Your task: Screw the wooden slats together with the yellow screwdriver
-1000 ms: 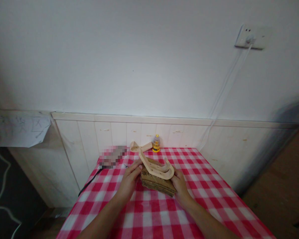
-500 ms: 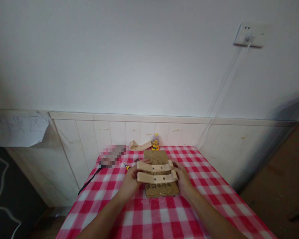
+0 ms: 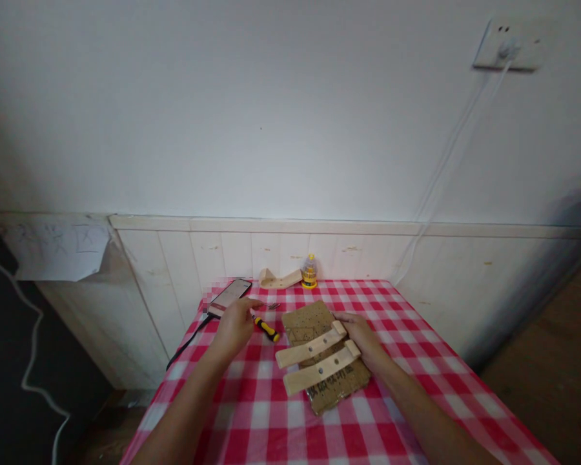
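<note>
My right hand [image 3: 364, 337] grips the right edge of a thick brown cardboard piece [image 3: 308, 321], its fingers beside the raised ends of two pale wooden brackets. The upper bracket [image 3: 297, 354] and the lower bracket [image 3: 304, 380] lie across the cardboard, each with dark screw heads in it. The cardboard is turned at an angle and bears dark handwriting near its lower edge. My left hand [image 3: 238, 323], fingers stretched out, is over the table by the tip of a yellow-and-black screwdriver [image 3: 266, 329]. Several small screws [image 3: 273, 306] lie just beyond its fingertips.
A phone [image 3: 230, 297] with a black cable lies at the back left. Against the wall stand another wooden bracket [image 3: 279, 280] and a yellow-capped clear container [image 3: 309, 271]. A red-and-white checked cloth [image 3: 266, 420] covers the table. A wall socket [image 3: 510, 45] holds a plug.
My left hand has left the cardboard and bracket ends and moved left and forward toward the screwdriver. The cardboard with its brackets has turned counterclockwise, still in my right hand.
</note>
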Demonstrator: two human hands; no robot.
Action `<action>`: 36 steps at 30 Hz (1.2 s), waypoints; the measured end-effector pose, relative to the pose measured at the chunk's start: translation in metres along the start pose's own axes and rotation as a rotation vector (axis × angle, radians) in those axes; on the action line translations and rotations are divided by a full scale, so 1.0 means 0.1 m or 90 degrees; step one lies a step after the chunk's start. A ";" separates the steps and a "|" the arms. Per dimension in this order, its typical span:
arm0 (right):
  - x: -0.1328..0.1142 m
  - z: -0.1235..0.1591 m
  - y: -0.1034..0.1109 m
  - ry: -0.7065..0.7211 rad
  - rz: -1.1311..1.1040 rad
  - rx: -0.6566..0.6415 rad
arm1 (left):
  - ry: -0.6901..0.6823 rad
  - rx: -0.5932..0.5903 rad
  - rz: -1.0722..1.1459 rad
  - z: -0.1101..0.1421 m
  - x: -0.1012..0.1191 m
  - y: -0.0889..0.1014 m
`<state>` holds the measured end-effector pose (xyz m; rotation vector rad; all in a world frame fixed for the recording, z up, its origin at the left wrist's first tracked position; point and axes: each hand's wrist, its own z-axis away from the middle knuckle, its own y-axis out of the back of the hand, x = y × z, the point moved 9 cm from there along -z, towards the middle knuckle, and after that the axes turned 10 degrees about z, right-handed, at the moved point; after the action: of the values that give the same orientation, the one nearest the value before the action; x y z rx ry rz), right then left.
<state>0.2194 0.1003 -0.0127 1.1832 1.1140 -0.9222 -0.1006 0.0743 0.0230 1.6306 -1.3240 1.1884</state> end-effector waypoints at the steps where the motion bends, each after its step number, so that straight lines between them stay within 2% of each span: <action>1: 0.00 -0.02 0.02 0.006 0.014 0.010 | -0.012 -0.041 -0.061 0.01 0.00 -0.05; 5: -0.01 -0.07 0.06 0.027 0.055 0.036 | -0.060 -0.225 -0.267 0.17 -0.04 -0.39; 8: 0.01 -0.07 0.08 0.039 0.076 0.043 | -0.082 -0.286 -0.349 0.25 -0.07 -0.52; 11: 0.03 -0.08 0.08 0.046 0.084 0.048 | -0.104 -0.262 -0.367 0.23 -0.01 -0.50; 17: 0.06 -0.11 0.09 0.060 0.086 0.060 | -0.156 -0.038 -0.205 0.12 0.37 -0.21; 19: 0.08 -0.12 0.08 0.062 0.085 0.060 | -0.145 -0.011 -0.123 0.14 0.44 -0.23; 23: 0.13 -0.14 0.06 0.059 0.086 0.056 | -0.101 -0.038 0.019 0.26 0.45 -0.47; 28: 0.15 -0.15 0.06 0.057 0.096 0.055 | -0.038 -0.072 0.117 0.38 0.36 -0.75; 36: 0.10 -0.13 0.05 0.065 0.110 0.045 | 0.041 -0.098 0.177 0.43 0.23 -0.88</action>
<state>0.2244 0.1145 -0.0213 1.3753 1.0481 -0.7801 -0.0041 0.0465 0.0328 1.3188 -1.5972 1.2531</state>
